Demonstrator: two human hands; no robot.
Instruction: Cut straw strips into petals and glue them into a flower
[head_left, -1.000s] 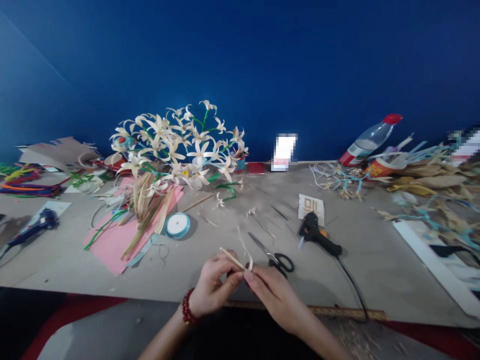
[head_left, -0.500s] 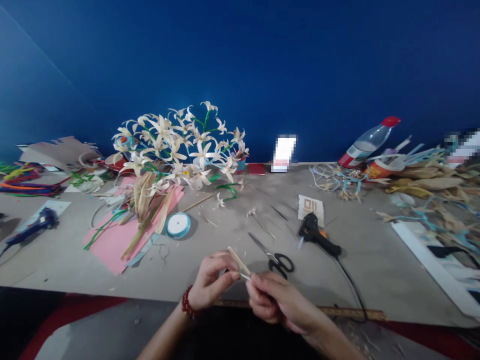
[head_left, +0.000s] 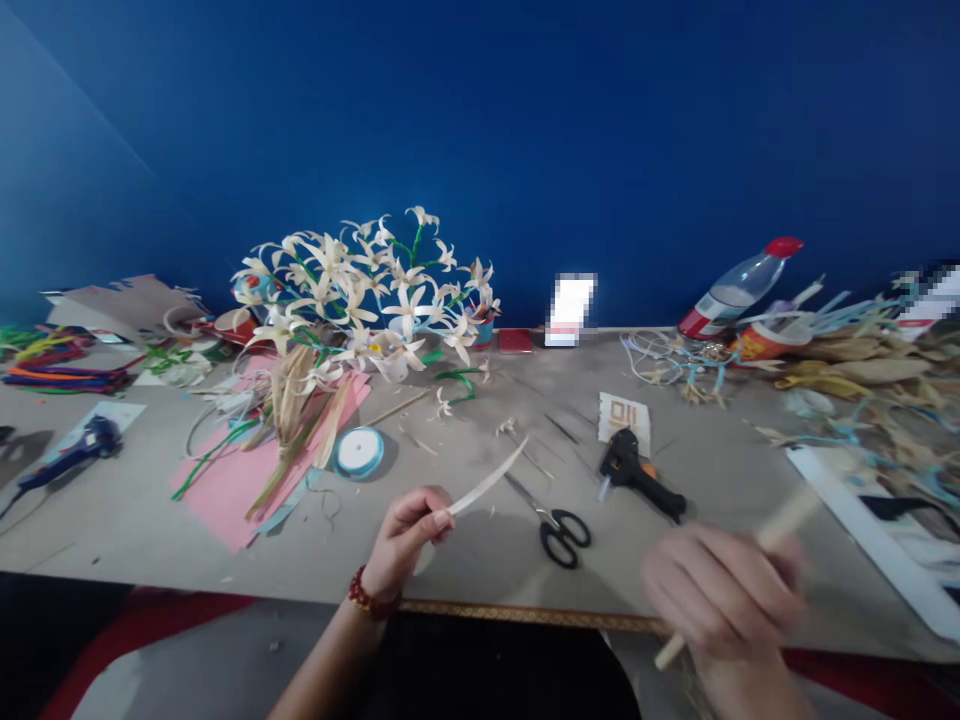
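Note:
My left hand (head_left: 412, 532), with a red bead bracelet at the wrist, pinches one end of a narrow pale husk strip (head_left: 491, 480). The strip curves up to the right, its far tip near the blades of the scissors (head_left: 564, 538). Off to the right, my right hand (head_left: 724, 590) is blurred by motion, its fingers closed round a pale wooden stick (head_left: 670, 652). The stick pokes out on both sides of the fist. The scissors lie between my hands with black handles towards me. Beyond them rests a black glue gun (head_left: 637, 475) with its cord trailing.
White husk flowers (head_left: 409, 305) on green stems stand at the back left. Pink paper (head_left: 217, 490) with dried husks lies before them, beside a ribbon spool (head_left: 358, 453). A blue glue gun (head_left: 79, 450) is far left. A bottle (head_left: 739, 285) leans at the back right near a husk pile.
My hands have parted. The right hand has swung right with the stick, while the left keeps the pale strip, now extended to the right, and has shifted slightly left.

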